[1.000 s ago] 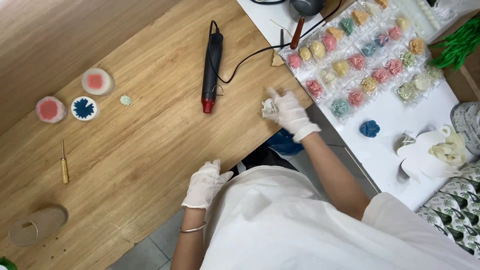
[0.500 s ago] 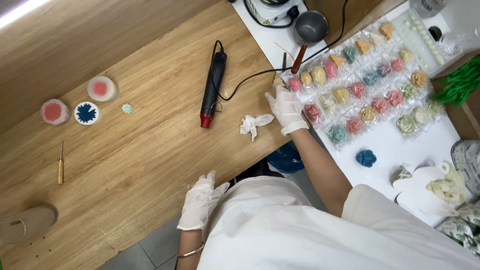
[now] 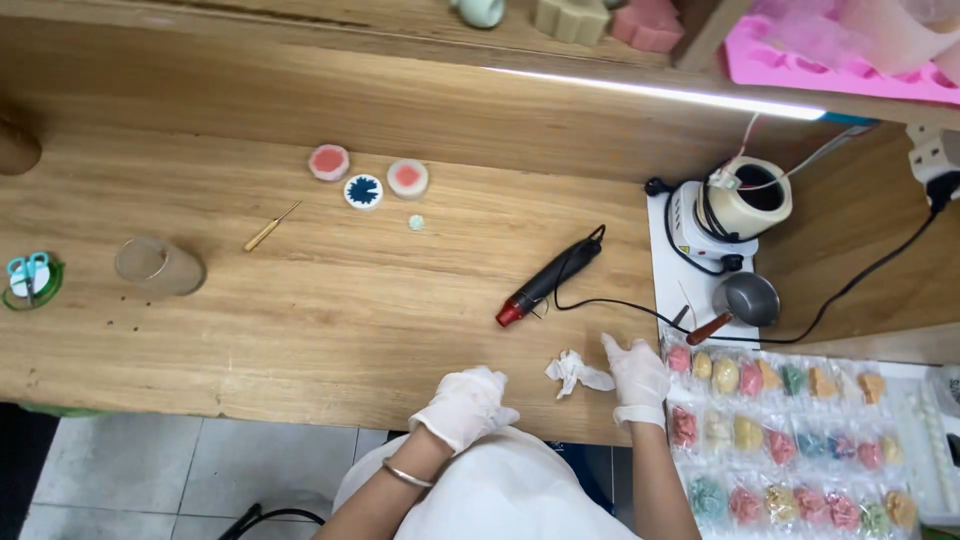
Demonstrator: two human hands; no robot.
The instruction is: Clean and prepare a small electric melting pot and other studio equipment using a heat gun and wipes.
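A: What's happening rn w/ the hands?

B: Both gloved, well apart. Right hand point(image 3: 638, 375) is lying flat on the wooden table point(image 3: 300, 310), fingers spread, gripping nothing. It's sitting between a crumpled white tissue point(image 3: 575, 373) and the sheet of bagged coloured pieces point(image 3: 780, 440), almost touching the tissue. Left hand point(image 3: 463, 405) is resting at the table's near edge, fingers curled loosely, empty afaict.

A: So which step?

B: Looks like a pause btwn moves, imo. Nothing's being held; the tissue is lying loose on the wood. If the right hand is going for it, that's just a short sideways reach + light pinch, since it's soft and crumpled.

A: And the rest of the bench?

B: Black heat tool point(image 3: 545, 280) w/ red tip is lying mid-table, cord trailing to the right. A small melting pot point(image 3: 735, 210) and a metal ladle point(image 3: 745, 300) are sitting on a white mat. Further back: three round discs point(image 3: 365, 180), pink and blue, plus a thin awl point(image 3: 270, 227) and a clear cup point(image 3: 158, 265). A shelf above is holding a pink mould point(image 3: 830, 65). Grey tiled floor is showing below.
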